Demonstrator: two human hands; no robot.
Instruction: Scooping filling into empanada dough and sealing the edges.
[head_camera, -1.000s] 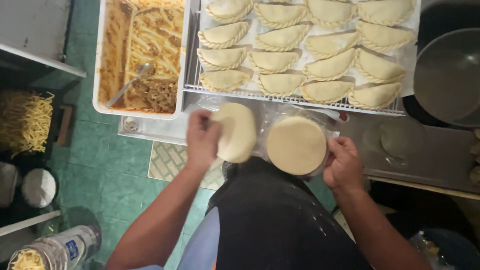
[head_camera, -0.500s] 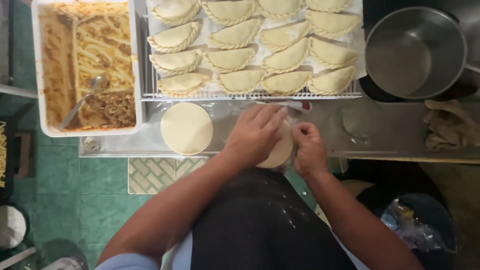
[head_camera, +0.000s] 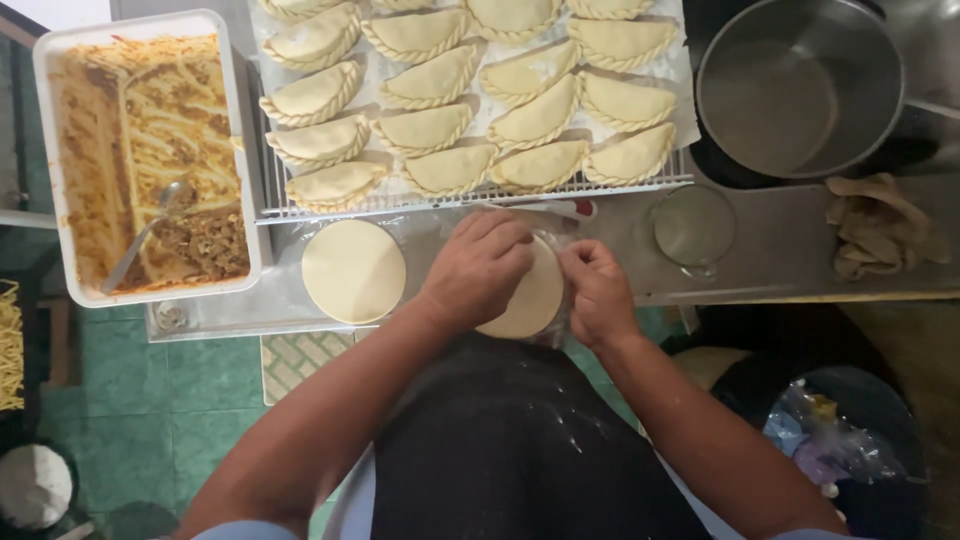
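Both my hands work on a stack of round dough discs (head_camera: 525, 305) at the counter's near edge. My left hand (head_camera: 478, 270) lies on top of the stack, fingers curled at its far rim. My right hand (head_camera: 597, 293) pinches the right rim, where a clear plastic separator shows. A single pale dough disc (head_camera: 353, 271) lies flat on the counter to the left, apart from both hands.
A wire rack (head_camera: 640, 183) with several folded, crimped pastries sits behind. At the left, a white tray of meat filling (head_camera: 148, 160) holds a spoon (head_camera: 145, 235). A metal pot (head_camera: 795, 90), a small glass bowl (head_camera: 694, 227) and a crumpled cloth (head_camera: 880, 225) stand right.
A second ago my left hand held one disc up; that disc now lies flat on the counter at the left. Both hands have come together on the stack.
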